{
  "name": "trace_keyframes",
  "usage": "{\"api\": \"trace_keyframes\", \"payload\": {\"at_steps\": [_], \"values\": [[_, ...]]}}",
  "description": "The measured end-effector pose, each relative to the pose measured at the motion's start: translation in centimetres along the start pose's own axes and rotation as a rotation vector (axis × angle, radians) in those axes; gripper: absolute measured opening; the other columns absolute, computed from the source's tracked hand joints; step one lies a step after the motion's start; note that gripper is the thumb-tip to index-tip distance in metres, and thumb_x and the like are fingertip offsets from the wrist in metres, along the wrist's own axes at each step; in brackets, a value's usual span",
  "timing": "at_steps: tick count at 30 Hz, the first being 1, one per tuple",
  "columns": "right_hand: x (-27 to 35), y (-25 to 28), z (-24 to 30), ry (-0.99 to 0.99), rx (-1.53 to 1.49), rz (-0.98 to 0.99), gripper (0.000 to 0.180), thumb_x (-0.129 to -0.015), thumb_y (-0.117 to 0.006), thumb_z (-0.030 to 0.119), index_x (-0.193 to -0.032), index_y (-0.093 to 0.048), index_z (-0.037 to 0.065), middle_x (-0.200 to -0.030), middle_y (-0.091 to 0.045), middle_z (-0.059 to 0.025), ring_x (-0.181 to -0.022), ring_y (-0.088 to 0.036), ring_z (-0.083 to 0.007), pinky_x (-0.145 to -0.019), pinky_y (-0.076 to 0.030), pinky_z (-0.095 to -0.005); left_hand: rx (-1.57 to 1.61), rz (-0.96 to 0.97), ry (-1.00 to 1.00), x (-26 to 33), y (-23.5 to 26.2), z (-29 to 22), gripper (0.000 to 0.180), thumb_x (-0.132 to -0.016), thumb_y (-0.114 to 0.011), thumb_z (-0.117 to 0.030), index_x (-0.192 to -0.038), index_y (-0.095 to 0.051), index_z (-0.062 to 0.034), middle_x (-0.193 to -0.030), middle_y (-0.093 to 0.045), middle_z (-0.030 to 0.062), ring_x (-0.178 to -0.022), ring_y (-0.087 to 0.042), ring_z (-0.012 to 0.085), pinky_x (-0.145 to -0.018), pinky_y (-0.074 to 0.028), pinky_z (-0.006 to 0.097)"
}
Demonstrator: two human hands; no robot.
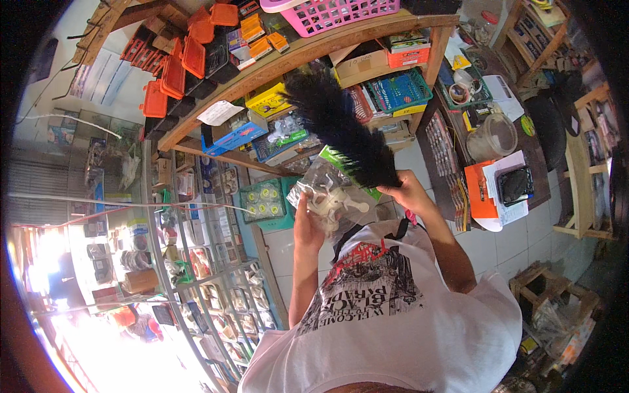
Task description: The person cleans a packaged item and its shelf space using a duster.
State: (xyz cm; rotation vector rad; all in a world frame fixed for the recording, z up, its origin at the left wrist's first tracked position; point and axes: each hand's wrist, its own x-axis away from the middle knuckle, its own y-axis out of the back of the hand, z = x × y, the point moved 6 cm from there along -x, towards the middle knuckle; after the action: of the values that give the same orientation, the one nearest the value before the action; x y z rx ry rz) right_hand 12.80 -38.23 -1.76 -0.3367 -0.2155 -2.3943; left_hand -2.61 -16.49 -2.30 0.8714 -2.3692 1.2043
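Two hands' fingers grip a black feather duster point(344, 128) and plastic packet point(331, 193) beside cluttered wooden shelves point(288, 56).

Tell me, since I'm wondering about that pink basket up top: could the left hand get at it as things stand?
Probably not: the left hand is full with a clear plastic packet, and the pink basket sits on the top shelf, far above it.

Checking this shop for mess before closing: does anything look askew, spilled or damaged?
Nothing looks spilled or broken. The shelves are crowded. The right hand holds a black feather duster; the left hand holds a clear packet, which looks intact.
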Motion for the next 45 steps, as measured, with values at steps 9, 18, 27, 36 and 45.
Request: {"api": "trace_keyframes", "payload": {"at_steps": [9,18,27,36,45], "values": [[-0.1,1.6,2.1,0.542,0.219,-0.314,0.029,-0.092,-0.072,0.022,-0.079,-0.06,-0.001,-0.062,-0.053,0.0018,-0.056,-0.046,-0.0065,-0.05,-0.036,-0.0271,-0.017,-0.006,-0.018,-0.9,-1.1,0.5,0.035,-0.102,-0.051,-0.042,-0.12,-0.052,-0.0119,-0.121,-0.063,0.0174,-0.1,-0.066,0.0339,-0.074,-0.057,0.05],[4.9,0.2,2.1,0.334,0.221,-0.018,0.033,-0.097,-0.063,0.027,-0.086,-0.06,-0.004,-0.066,-0.056,-0.0178,-0.06,-0.054,-0.0178,-0.057,-0.044,-0.0367,-0.082,0.002,-0.325,-2.6,0.9,-1.7,0.041,-0.102,-0.054,-0.037,-0.131,-0.051,-0.0079,-0.126,-0.062,0.012,-0.109,-0.063,0.0284,-0.089,-0.055,0.042],[5.5,-0.7,-2.2,0.228,0.18,-0.05,0.02,-0.091,-0.07,0.015,-0.101,-0.071,-0.003,-0.085,-0.069,-0.023,-0.066,-0.067,-0.0239,-0.06,-0.05,-0.0355,-0.034,-0.086,-0.364,-2.2,1.6,-4.1,0.041,-0.101,-0.055,-0.035,-0.13,-0.054,-0.0065,-0.122,-0.06,0.009,-0.107,-0.061,0.023,-0.088,-0.054,0.039],[4.5,-0.5,-0.7,0.32,0.269,0.007,0.021,-0.091,-0.071,0.018,-0.094,-0.071,-0.003,-0.079,-0.069,-0.0211,-0.06,-0.064,-0.0279,-0.06,-0.05,-0.036,-0.046,-0.103,-0.439,-2.0,1.5,-4.9,0.034,-0.102,-0.052,-0.029,-0.125,-0.058,-0.0046,-0.115,-0.065,0.006,-0.099,-0.064,0.0201,-0.082,-0.055,0.035],[3.7,-1.1,0.1,0.298,0.257,-0.029,0.027,-0.091,-0.07,0.024,-0.092,-0.071,-0.003,-0.075,-0.068,-0.0206,-0.058,-0.062,-0.022,-0.059,-0.049,-0.036,-0.011,-0.225,-0.402,-1.4,1.1,-4.8,0.032,-0.099,-0.059,-0.03,-0.12,-0.057,-0.0057,-0.108,-0.062,0.0051,-0.096,-0.063,0.0209,-0.08,-0.055,0.039]]}}
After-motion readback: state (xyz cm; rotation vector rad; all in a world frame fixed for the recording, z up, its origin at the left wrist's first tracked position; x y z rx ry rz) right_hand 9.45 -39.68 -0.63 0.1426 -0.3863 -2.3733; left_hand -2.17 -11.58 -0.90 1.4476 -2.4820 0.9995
